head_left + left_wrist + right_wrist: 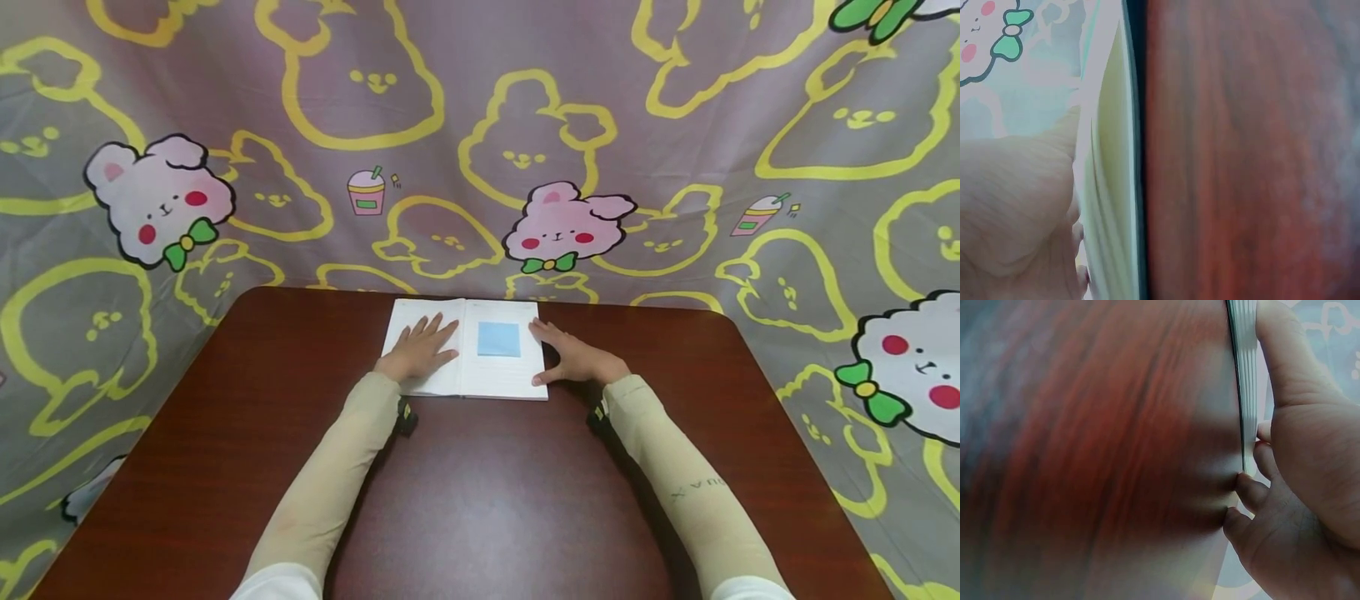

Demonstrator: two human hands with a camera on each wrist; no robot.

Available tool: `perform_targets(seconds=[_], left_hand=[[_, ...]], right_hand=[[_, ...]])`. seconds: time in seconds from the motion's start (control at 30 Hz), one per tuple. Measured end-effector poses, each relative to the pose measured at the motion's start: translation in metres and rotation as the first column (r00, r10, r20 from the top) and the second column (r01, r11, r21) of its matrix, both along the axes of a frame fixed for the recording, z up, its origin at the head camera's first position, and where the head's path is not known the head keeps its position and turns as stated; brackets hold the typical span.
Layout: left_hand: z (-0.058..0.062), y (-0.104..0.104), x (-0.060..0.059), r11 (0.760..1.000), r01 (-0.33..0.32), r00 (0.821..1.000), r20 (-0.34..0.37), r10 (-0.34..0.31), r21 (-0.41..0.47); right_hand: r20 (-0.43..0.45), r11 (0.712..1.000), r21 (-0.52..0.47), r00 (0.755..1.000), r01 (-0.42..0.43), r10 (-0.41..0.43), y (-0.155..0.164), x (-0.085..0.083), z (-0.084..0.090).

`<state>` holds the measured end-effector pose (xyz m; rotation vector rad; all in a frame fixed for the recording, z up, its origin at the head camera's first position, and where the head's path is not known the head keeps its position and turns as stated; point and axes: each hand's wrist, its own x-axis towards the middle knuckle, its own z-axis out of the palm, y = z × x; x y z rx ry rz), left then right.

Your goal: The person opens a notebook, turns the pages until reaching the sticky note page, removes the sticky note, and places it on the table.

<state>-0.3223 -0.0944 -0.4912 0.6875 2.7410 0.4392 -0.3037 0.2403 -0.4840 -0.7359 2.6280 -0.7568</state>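
Observation:
An open book [491,383] with white pages lies near the back of the table. A light blue square, like a sticky note [498,340], sits on its right page. My left hand [420,352] rests flat on the left page, fingers spread. At the book's right edge is my right hand [579,357], its thumb and fingers spread apart along that edge. The right wrist view shows the thumb by the stacked page edges [1246,375] and several fingertips low beside the book. In the left wrist view, slightly parted pages [1113,156] rise beside the left palm [1016,206].
The dark reddish-brown table [480,500] has rounded back corners. A patterned curtain [450,92] with cartoon animals hangs behind it and along both sides. Small dark wrist cameras sit under the left wrist [407,417] and right wrist [597,417].

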Motion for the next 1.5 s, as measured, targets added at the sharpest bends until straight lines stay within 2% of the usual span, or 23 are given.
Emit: perform_targets(seconds=[0.37,0.57,0.73,0.83,0.93,1.0,1.07,1.13,1.3,1.5], left_hand=[[0.002,-0.003,-0.003,1.0,0.023,1.0,0.01,-0.023,-0.003],[-0.001,-0.003,-0.002,1.0,0.02,1.0,0.008,-0.02,0.004],[-0.003,-0.006,-0.001,1.0,0.021,1.0,0.004,-0.021,0.013],[-0.003,-0.007,-0.001,1.0,0.022,1.0,-0.01,-0.021,0.013],[-0.003,-0.007,-0.001,0.999,0.023,1.0,-0.007,-0.023,0.03],[-0.002,-0.006,-0.001,0.999,0.022,1.0,0.001,-0.022,0.037],[-0.002,-0.006,-0.001,0.999,0.015,1.0,0.005,-0.016,0.041],[-0.002,-0.006,-0.002,0.999,0.012,1.0,0.002,-0.012,0.04],[-0.002,-0.006,-0.002,0.999,0.015,1.0,0.001,-0.016,0.052],[-0.003,-0.006,-0.002,0.999,0.018,1.0,-0.004,-0.018,0.045]], right_hand=[[0.01,1.0,-0.003,1.0,0.004,-0.004,0.0,-0.001,-0.001],[-0.01,1.0,0.025,1.0,0.002,-0.002,0.0,-0.002,0.001],[-0.107,0.999,0.044,0.994,-0.016,0.02,-0.012,0.001,0.006],[-0.216,0.995,0.09,0.975,-0.039,0.058,-0.027,0.003,0.012],[-0.343,0.976,0.215,0.933,-0.034,0.108,-0.047,0.006,0.018],[-0.403,0.946,0.323,0.903,-0.009,0.146,-0.062,0.008,0.022],[-0.427,0.912,0.409,0.887,0.014,0.177,-0.077,0.009,0.024],[-0.43,0.88,0.474,0.88,0.031,0.201,-0.09,0.008,0.023],[-0.44,0.84,0.54,0.87,0.058,0.223,-0.109,0.006,0.02],[-0.384,0.832,0.553,0.9,0.047,0.205,-0.117,0.005,0.014]])
